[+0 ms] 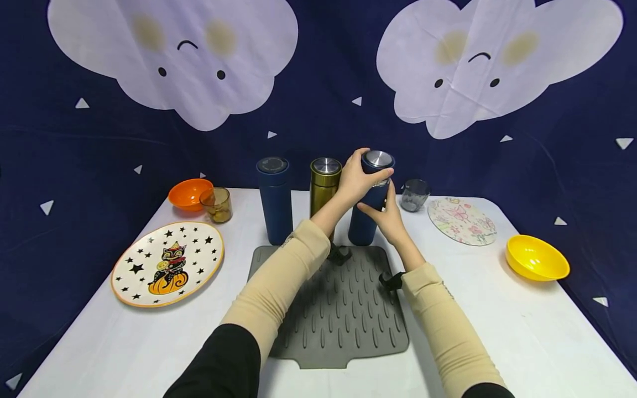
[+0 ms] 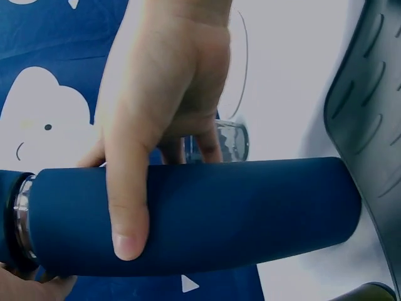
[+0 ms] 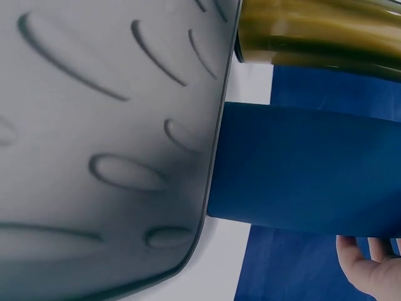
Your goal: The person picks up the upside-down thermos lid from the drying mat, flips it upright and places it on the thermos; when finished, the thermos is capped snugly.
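Note:
A dark blue flask (image 1: pixel 368 213) (image 2: pixel 250 213) (image 3: pixel 313 169) stands upright on the white table just past the far edge of the grey ribbed mat (image 1: pixel 343 309) (image 3: pixel 94 125). My left hand (image 1: pixel 355 179) (image 2: pixel 25 290) grips its steel-topped lid (image 1: pixel 378 160) from the left. My right hand (image 1: pixel 385 218) (image 2: pixel 163 113) (image 3: pixel 369 269) holds the flask's body, with a finger laid across it in the left wrist view. A gold flask (image 1: pixel 324 182) (image 3: pixel 313 31) stands right beside it on the left. Another blue flask (image 1: pixel 275 199) stands further left.
A small grey glass (image 1: pixel 414 194) (image 2: pixel 232 141) sits right of the held flask, then a round floral mat (image 1: pixel 461 221) and a yellow bowl (image 1: pixel 536 258). On the left are an orange bowl (image 1: pixel 189 193), an amber glass (image 1: pixel 217 204) and a starred cat plate (image 1: pixel 168 262).

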A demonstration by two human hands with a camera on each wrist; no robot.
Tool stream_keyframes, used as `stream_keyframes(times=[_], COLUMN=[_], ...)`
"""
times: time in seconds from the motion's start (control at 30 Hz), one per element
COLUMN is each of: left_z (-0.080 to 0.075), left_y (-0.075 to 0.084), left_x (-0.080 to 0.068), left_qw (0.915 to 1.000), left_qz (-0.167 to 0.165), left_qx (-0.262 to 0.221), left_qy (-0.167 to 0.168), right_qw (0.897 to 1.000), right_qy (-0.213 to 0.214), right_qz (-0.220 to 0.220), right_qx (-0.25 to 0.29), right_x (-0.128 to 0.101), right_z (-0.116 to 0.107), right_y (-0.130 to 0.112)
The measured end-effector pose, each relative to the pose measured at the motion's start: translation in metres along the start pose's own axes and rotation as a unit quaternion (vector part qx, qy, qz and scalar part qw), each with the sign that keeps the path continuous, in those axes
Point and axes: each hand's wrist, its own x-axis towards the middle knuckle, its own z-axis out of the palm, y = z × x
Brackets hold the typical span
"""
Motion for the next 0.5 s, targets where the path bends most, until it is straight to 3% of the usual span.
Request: stream_keyframes(times=[0.23,0.5], left_z=[0.009,0.014], left_y=[-0.014,-0.021], left_x=[-0.005,-0.006], left_qw=[0.9985,0.9972], left_qz=[0.011,0.053], left_qx=[-0.049,-0.033], left_qy=[0.024,0.041], right_qw=[1.000,1.000], right_qy=[-0.004,-0.016], right_qz=[0.016,0.014], right_qx=[-0.008,0.006], right_x=[-0.001,-0.001], right_z=[-0.001,-0.003], right_y=[0.000,-0.001])
